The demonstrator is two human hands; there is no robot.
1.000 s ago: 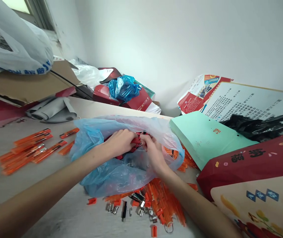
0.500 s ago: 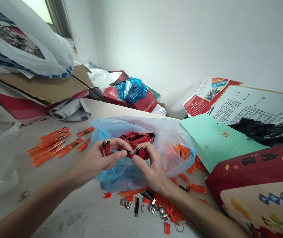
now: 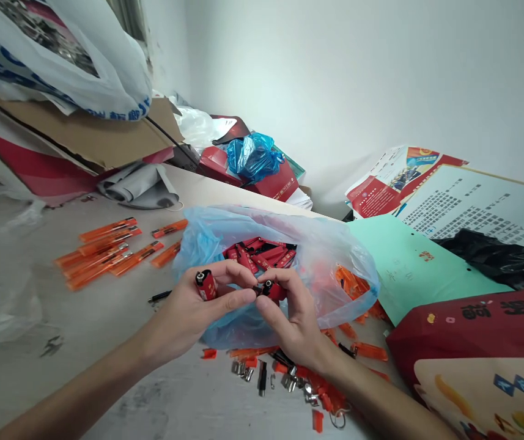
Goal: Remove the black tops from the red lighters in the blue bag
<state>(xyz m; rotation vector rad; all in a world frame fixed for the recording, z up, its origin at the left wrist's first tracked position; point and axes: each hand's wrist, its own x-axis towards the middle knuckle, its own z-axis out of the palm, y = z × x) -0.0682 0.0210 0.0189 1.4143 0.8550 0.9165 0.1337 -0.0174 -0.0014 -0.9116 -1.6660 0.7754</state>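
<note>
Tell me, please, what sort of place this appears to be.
Probably a makeshift workspace, perhaps in a home or small workshop: orange plastic pieces and small metal parts lie loose on the table near a blue bag holding red pieces.

The right hand (image 3: 296, 324) hides part of its red lighter (image 3: 277, 293). The white bag (image 3: 121, 70) runs past the top and left edges; characters on the white sheet (image 3: 482, 211) are illegibly small.

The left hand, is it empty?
No, the left hand holds a red piece with a black end.
</note>
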